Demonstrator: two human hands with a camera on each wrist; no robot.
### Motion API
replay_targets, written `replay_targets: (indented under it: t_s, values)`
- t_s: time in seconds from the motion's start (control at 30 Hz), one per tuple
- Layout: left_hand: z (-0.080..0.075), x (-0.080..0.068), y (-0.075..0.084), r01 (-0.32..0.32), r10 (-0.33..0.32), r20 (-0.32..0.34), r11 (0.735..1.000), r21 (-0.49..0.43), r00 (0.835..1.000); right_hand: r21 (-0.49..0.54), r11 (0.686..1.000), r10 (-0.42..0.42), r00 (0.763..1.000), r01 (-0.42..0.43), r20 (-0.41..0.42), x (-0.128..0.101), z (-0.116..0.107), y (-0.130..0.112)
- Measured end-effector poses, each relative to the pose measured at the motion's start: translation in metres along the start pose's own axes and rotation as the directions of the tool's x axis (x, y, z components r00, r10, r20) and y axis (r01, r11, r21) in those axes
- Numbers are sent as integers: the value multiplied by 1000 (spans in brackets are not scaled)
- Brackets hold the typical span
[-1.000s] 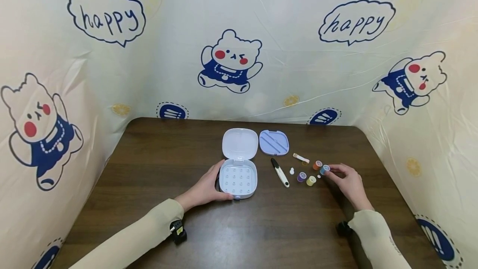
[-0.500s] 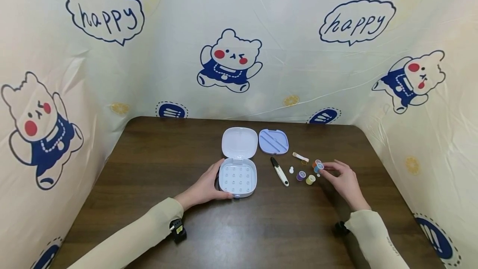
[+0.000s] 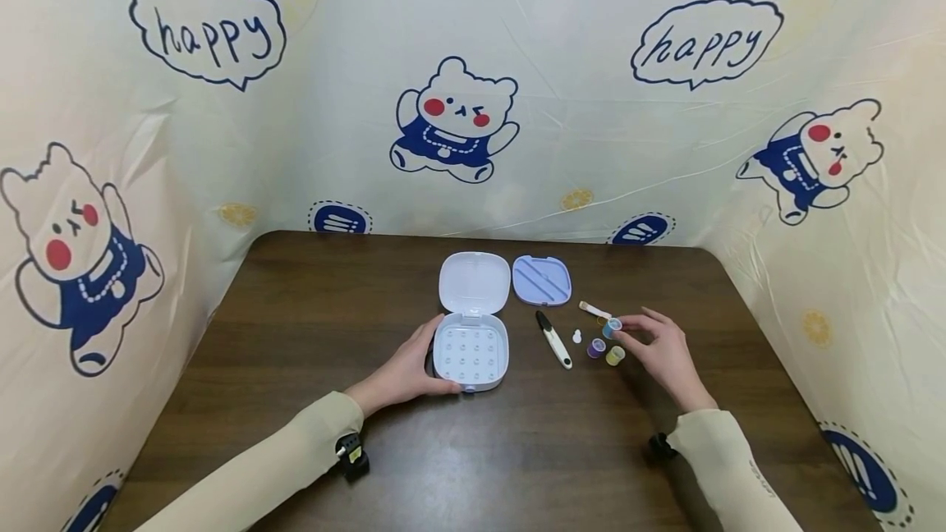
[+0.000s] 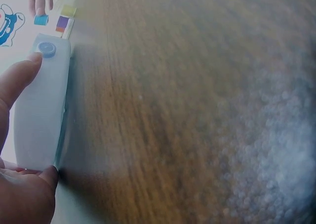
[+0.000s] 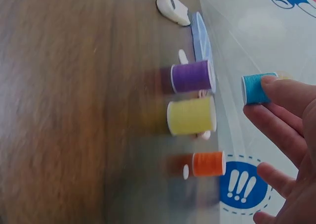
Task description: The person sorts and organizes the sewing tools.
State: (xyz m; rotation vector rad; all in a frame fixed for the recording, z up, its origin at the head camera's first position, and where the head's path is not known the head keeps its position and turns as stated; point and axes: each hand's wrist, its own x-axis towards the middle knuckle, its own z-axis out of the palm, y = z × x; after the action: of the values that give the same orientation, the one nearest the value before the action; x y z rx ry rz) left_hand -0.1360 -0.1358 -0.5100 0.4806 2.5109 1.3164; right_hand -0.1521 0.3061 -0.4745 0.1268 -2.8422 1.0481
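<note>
My left hand (image 3: 406, 368) grips the left side of a pale blue sewing box (image 3: 471, 351), whose lid (image 3: 475, 282) stands open. In the left wrist view its thumb lies beside the round front catch (image 4: 47, 49). My right hand (image 3: 665, 355) pinches a blue thread spool (image 5: 254, 89) between thumb and fingers, above the table. Below it are a purple spool (image 5: 191, 76), a yellow spool (image 5: 192, 116) and an orange spool (image 5: 208, 163). From the head view, the orange one is hidden. Rows of small studs cover the box's inside.
A lilac tray (image 3: 542, 281) lies right of the lid. Near it are a slim white tool with a black end (image 3: 554, 341), a small white piece (image 3: 577, 337) and a narrow whitish strip (image 3: 594, 309). A printed curtain (image 3: 473, 6) surrounds the brown table (image 3: 332, 294).
My right hand has carried the blue spool leftward, past the orange spool, toward the purple one. My left hand and the box have stayed in place.
</note>
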Motion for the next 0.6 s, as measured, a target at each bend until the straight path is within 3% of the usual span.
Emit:
replay_targets:
  t_s: [0.3,0.6]
  values:
    - [-2,-1,3,9,-9,8,1000,0,1000,22,996,-82,996,83,-28,6,9,-14]
    - [-1,-2,2,15,-15,8,1000,6,1000,29,999,-35,999,35,16,9,20,-30]
